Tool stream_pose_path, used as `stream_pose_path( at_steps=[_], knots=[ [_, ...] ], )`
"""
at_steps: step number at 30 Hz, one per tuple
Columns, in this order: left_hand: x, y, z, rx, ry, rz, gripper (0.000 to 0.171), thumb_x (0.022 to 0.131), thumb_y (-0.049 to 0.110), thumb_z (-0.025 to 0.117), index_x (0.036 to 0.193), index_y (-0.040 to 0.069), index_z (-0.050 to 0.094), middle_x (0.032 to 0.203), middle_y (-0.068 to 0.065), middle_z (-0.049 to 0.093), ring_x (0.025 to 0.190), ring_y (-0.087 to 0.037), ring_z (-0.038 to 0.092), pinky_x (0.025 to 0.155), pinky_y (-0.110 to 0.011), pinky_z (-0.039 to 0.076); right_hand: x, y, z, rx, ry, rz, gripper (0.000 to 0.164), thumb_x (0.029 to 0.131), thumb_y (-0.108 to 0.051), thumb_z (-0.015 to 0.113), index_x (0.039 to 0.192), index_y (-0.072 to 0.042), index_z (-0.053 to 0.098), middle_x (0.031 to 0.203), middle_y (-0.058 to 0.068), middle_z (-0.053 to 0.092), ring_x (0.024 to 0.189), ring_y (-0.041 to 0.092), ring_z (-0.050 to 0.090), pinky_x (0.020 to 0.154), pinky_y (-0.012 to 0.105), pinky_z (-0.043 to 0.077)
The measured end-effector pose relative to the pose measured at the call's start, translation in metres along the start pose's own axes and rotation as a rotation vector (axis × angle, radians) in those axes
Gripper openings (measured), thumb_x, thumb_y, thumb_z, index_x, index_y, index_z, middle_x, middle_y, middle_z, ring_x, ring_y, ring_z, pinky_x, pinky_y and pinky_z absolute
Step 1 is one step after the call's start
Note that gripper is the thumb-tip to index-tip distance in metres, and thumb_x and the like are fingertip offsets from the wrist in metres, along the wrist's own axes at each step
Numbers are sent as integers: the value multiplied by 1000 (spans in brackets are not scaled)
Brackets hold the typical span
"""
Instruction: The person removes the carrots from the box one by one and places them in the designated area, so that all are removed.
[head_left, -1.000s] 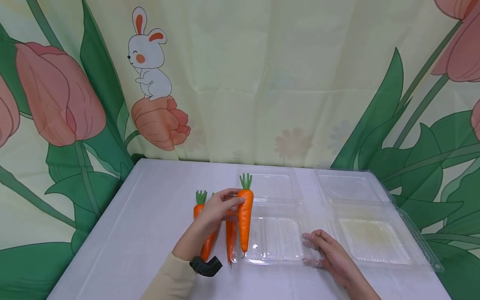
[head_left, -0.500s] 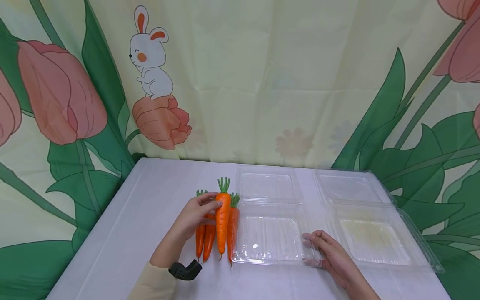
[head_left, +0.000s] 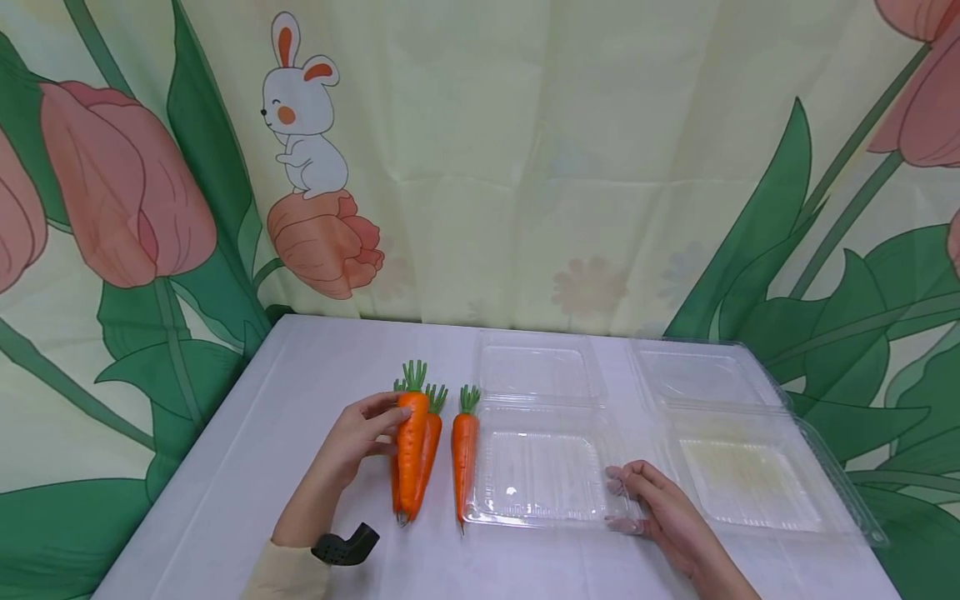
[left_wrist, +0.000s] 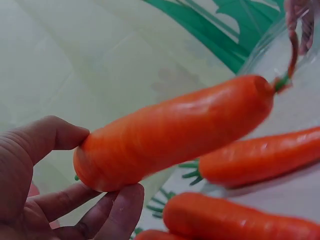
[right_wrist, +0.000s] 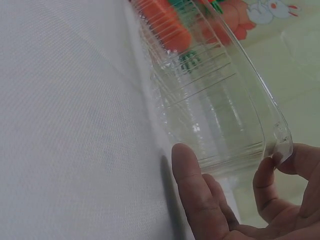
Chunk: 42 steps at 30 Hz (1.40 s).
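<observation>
My left hand [head_left: 358, 437] pinches an orange carrot [head_left: 411, 446] by its thick end, just below the green top. In the left wrist view the held carrot [left_wrist: 175, 130] hangs above other carrots, thumb on one side and fingers on the other. Behind it in the head view lie a second carrot [head_left: 431, 454] and a mostly hidden third. A further carrot [head_left: 465, 446] lies beside the left wall of a clear plastic box [head_left: 547, 479]. My right hand [head_left: 663, 508] grips that box's right rim; thumb and a finger pinch the rim [right_wrist: 284, 145] in the right wrist view.
The box's hinged lid [head_left: 536, 371] lies open behind it. To the right stands a second clear box [head_left: 742, 475], its lid [head_left: 701, 371] also folded back. A white cloth [head_left: 247, 483] covers the table. A printed curtain [head_left: 480, 167] hangs behind the far edge.
My left hand has carried the carrot leftward, from over the box's left side to over the carrots at the left. The right hand has stayed on the box rim.
</observation>
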<state>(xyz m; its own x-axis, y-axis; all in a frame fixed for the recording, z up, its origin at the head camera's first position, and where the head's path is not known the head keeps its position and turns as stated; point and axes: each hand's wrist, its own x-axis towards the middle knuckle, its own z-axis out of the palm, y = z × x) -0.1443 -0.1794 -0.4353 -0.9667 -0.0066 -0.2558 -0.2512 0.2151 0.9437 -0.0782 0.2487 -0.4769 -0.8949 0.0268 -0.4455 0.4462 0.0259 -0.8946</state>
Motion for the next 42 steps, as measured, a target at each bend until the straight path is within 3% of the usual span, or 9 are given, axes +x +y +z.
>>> stream_pose_path(
  at_steps=[8,15,24,30,37,42],
  knots=[
    [3,-15,-29,62,62,-43,57,99,35,68,146,7,55,141,-21,59,99,-24,67,80,-36,63,0,0,0,1,-1,5,24,107,-26,55,112,-2,53,136,8,58,113,15,53,87,47,62],
    [9,-29,-41,122,131,-100,60,99,38,66,147,6,53,142,-23,56,104,-27,65,83,-35,62,2,2,1,-9,-8,0,24,107,-26,55,112,-3,52,136,9,57,115,16,50,85,47,62],
    [17,-40,-37,218,179,-125,57,96,28,69,144,0,53,132,-27,56,96,-31,62,71,-31,59,3,3,2,-19,-1,8,24,108,-27,54,112,-4,52,146,15,53,118,18,51,86,47,62],
    [16,-39,-30,213,157,-118,56,95,28,71,142,2,55,130,-27,57,92,-28,65,70,-32,61,2,1,2,-29,-11,3,26,107,-29,54,113,-3,52,148,18,52,119,19,50,86,46,62],
    [14,-32,-29,192,176,-89,52,96,29,67,138,1,56,126,-25,58,84,-25,66,65,-33,62,3,1,1,-27,-12,1,24,108,-28,53,111,-3,53,150,19,50,119,18,51,85,46,62],
    [15,-33,-30,220,181,-93,51,98,31,64,138,0,56,125,-26,58,85,-25,66,66,-32,62,2,-1,0,-50,-19,-7,29,108,-29,53,119,-3,48,152,20,48,116,15,53,86,42,62]
  ],
)
